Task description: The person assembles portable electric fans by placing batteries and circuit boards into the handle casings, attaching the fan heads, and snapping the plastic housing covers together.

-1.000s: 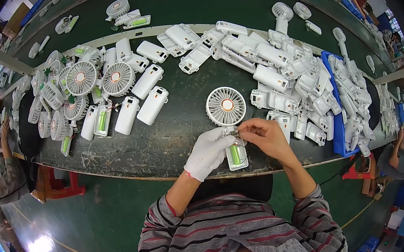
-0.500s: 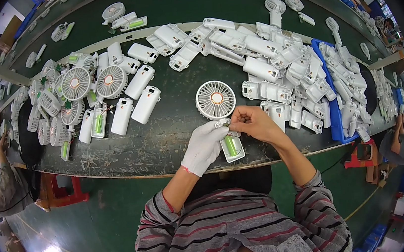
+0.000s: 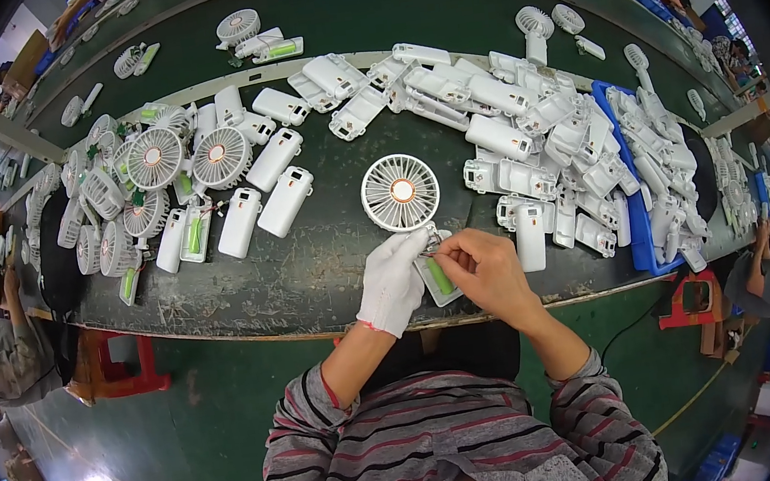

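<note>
while the left hand (image 3: pixel 390 287) holds a fan (image 3: pixel 400 192), casings (image 3: pixel 530 237) flank it.

Left hand (image 3: pixel 393 282) white-gloved, red-hemmed; grey top (image 3: pixel 448 414) black-and-red striped.

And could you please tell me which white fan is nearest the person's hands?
The lone fan mid-picture, with the gloved left hand and bare right hand at its neck; the other fans lie farther off, many heaped at left.
</note>
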### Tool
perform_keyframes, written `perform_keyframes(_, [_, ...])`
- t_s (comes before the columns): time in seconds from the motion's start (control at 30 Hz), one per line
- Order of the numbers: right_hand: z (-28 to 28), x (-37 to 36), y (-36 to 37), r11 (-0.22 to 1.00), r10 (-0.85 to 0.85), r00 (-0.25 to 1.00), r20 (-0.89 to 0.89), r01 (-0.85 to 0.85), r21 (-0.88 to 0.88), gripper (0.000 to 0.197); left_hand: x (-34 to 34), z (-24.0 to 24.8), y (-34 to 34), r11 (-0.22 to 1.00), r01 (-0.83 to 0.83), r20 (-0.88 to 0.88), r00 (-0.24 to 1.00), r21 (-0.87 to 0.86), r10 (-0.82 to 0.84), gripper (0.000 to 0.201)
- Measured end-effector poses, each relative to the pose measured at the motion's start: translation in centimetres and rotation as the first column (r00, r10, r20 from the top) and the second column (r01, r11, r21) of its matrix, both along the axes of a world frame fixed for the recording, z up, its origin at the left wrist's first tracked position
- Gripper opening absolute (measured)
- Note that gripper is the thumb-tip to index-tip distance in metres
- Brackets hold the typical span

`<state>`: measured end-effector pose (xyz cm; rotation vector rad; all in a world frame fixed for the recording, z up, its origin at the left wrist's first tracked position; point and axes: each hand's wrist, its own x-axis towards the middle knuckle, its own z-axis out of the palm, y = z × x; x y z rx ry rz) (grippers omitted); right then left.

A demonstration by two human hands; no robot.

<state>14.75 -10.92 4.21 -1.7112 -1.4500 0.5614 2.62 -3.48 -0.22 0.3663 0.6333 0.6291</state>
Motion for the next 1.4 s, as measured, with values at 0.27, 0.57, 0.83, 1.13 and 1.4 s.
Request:
perform_keyframes(0.27, [-0.9,0.4,1.3,0.992,-0.121,0.989,0.085,0.123,-0.024,0.008,0.7,0.1,-0.8,0.986,-0.133,-0.049,0.989,0.099,0.138,0.018])
perform_keyframes(0.57, [0.0,1.5,2.1,0.999,0.007,0.893,0.449,-0.027,0.038,0.020,0.6,0.8,-0.4,0.990,-0.091,-0.160,0.981,0.104,0.107,0.016])
perform_keyframes(0.83, [-0.3,3.0,4.0,0.942,0.274,0.899,0.343,-0.179,-0.282,0.017,-0.6,-2.6,-0.5,0.819,0.079,-0.334,0.932,0.568,0.142,0.022])
perform_keyframes(1.13, [1.3,3.8,6.1,0.850,0.445,0.848,0.289,-0.297,-0.435,0.015,0.2,-1.1,0.6,0.998,0.063,-0.013,0.998,0.019,-0.063,0.028])
perform_keyframes(1.4, [1.3,4.3,6.2,0.834,0.449,0.877,0.172,-0.342,-0.432,0.017,0.3,-0.9,0.7,0.992,0.074,0.005,0.997,0.104,-0.075,0.027])
